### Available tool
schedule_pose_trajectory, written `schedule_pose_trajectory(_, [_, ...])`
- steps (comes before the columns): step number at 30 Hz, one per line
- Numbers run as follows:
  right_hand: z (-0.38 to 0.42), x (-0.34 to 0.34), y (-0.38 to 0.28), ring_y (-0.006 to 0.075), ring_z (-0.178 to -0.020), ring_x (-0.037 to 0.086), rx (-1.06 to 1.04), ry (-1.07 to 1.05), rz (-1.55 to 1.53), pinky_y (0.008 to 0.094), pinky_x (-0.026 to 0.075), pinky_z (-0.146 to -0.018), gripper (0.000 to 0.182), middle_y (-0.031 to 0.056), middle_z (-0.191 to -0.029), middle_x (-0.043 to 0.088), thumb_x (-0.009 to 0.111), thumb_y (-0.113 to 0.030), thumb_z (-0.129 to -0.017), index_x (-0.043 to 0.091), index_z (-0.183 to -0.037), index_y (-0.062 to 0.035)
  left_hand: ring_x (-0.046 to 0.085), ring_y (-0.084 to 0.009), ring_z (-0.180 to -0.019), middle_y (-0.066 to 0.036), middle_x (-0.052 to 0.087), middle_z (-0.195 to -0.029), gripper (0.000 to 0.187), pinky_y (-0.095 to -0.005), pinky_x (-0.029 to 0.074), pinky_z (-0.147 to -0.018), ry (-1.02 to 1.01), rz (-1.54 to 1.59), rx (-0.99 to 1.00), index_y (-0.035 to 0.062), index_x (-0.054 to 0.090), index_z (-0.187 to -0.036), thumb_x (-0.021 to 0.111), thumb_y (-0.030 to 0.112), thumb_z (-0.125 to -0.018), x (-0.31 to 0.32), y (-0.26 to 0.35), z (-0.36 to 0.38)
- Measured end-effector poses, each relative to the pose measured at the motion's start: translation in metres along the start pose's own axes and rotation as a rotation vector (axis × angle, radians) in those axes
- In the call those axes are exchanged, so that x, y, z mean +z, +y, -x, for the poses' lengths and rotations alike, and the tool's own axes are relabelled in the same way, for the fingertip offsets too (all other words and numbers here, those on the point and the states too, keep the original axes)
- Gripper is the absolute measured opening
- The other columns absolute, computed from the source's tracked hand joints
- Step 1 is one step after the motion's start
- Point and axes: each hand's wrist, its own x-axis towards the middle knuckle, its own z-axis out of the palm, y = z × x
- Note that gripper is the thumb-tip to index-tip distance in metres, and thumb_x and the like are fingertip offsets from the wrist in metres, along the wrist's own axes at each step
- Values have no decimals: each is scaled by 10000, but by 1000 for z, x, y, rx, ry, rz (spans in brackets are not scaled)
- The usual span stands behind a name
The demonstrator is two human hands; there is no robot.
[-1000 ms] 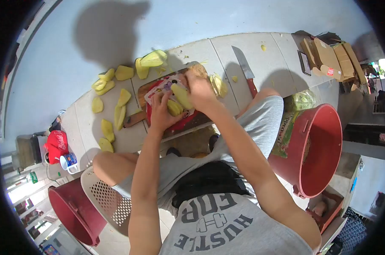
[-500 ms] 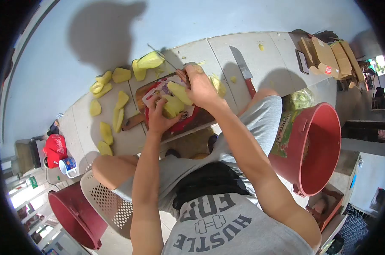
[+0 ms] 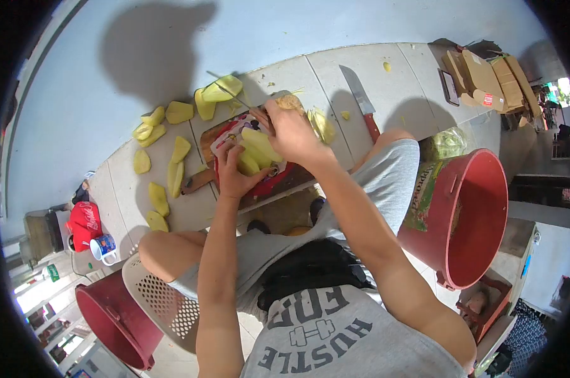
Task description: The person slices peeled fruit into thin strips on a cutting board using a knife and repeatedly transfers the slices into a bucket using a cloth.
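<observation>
My left hand (image 3: 236, 175) is curled around pale yellow-green mango pieces (image 3: 255, 154), pressing them on a red patterned cloth (image 3: 231, 134). Under the cloth lies a wooden cutting board (image 3: 200, 181), its handle pointing left. In my right hand (image 3: 291, 133) is a small knife (image 3: 258, 114) gripped by its brown handle, its thin blade pointing up and left, away from the pieces. The right fingers are just above and beside the mango. Larger peeled mango pieces (image 3: 219, 89) rest beyond the board.
Several cut pieces (image 3: 175, 165) lie left on the tiled surface (image 3: 124, 189). A big red-handled knife (image 3: 364, 107) lies right, near pale slices (image 3: 323, 126). Red tubs (image 3: 449, 220) stand at both sides, beside a perforated basket (image 3: 162, 299). Cardboard boxes (image 3: 480, 79) sit at far right.
My right hand has shifted slightly left, and the knife has tilted, its blade lower and further left. A mango piece by it has settled closer against the others under my left hand.
</observation>
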Motion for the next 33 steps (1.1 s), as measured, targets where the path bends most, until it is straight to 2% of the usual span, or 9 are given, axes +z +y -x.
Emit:
schedule_pose_trajectory(5, [-5, -2, -1, 501, -914, 637, -1, -32, 23, 576, 495, -762, 239, 314, -898, 655, 608, 8, -851, 509, -1068, 14, 551, -372, -1141, -176, 524, -1210, 727, -459, 508, -939, 29, -8, -5, 63, 590, -1132, 967, 304, -558, 3, -1, 1])
schedule_pose_trajectory(14, [-8, 10, 8, 494, -963, 632, 65, -124, 48, 563, 495, -816, 247, 292, -942, 672, 579, 30, -852, 514, -1090, 12, 534, -380, -1162, -182, 524, -1271, 777, -495, 470, -988, 3, 7, 0, 51, 588, -1128, 979, 339, -521, 4, 0, -2])
schedule_pose_trajectory(17, [-13, 29, 13, 493, -992, 644, 37, -209, 18, 543, 538, -863, 323, 341, -1014, 654, 605, 45, -831, 501, -1137, 37, 535, -397, -1216, -184, 538, -1310, 821, -500, 469, -1018, 14, -9, 17, 69, 584, -1205, 979, 347, -541, 3, -1, -1])
schedule_pose_trajectory(21, [-9, 59, 24, 501, -993, 639, -153, -64, 79, 544, 541, -856, 299, 328, -1112, 630, 606, -6, -861, 501, -1141, -2, 521, -391, -1247, -183, 541, -1337, 830, -513, 449, -1043, 0, -37, 5, 86, 589, -1250, 973, 345, -560, 4, 3, -6])
schedule_pose_trajectory(23, [-7, 51, 22, 508, -958, 625, 8, -63, -26, 550, 502, -807, 305, 285, -938, 669, 578, 6, -845, 503, -1141, 3, 476, -401, -1286, -168, 529, -1344, 857, -533, 417, -1065, -43, -42, 85, 141, 610, -1286, 930, 434, -547, 7, 1, -11])
schedule_pose_trajectory(24, [-6, 43, 19, 508, -958, 625, 7, -65, -27, 550, 502, -807, 305, 285, -938, 669, 578, 6, -845, 503, -1141, 3, 476, -401, -1286, -168, 529, -1344, 857, -533, 417, -1065, -43, -44, 83, 141, 610, -1286, 930, 434, -547, 6, 6, -12])
schedule_pose_trajectory(26, [-4, 21, 13, 508, -957, 626, 90, -20, -36, 548, 506, -793, 313, 289, -936, 669, 619, -2, -839, 500, -1128, 1, 467, -399, -1292, -137, 539, -1343, 800, -535, 404, -1075, -200, -238, 74, 174, 641, -1272, 885, 477, -574, 2, 19, -18])
schedule_pose_trajectory(29, [11, -7, 22, 505, -960, 631, 101, 30, -32, 539, 511, -788, 358, 299, -952, 670, 656, -13, -833, 501, -1155, 4, 470, -384, -1290, -123, 546, -1329, 711, -522, 390, -1086, -234, -259, -8, 194, 671, -1243, 855, 453, -607, 8, 20, -13])
schedule_pose_trajectory(33, [32, -17, 33, 493, -961, 644, 149, 71, -88, 526, 513, -822, 492, 303, -955, 673, 713, -33, -808, 495, -1247, 11, 477, -379, -1276, -121, 555, -1292, 625, -531, 384, -1079, -219, -285, 21, 187, 693, -1206, 848, 384, -634, 8, 26, -10])
